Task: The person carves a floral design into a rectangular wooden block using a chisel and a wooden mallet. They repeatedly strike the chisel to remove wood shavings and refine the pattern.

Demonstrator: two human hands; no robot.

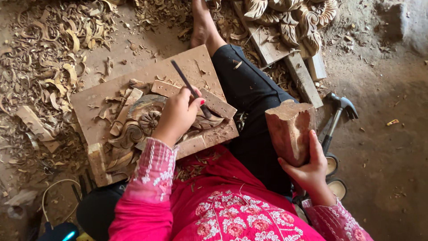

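Observation:
My left hand (177,115) grips a thin dark chisel (183,79), its tip hidden against a wooden carving (147,121) with a flower and scroll pattern. The carving lies on a flat wooden board (111,96) resting across my lap. My right hand (308,168) holds a chunky wooden block (289,130) upright like a mallet, raised to the right of the board and apart from the chisel. Pink embroidered sleeves cover both forearms.
Wood shavings (49,49) cover the ground at left and top. A claw hammer (339,111) lies on the dirt at right. Carved wooden pieces (290,20) and planks (303,78) lie at the top. My bare foot (201,27) stretches forward past the board.

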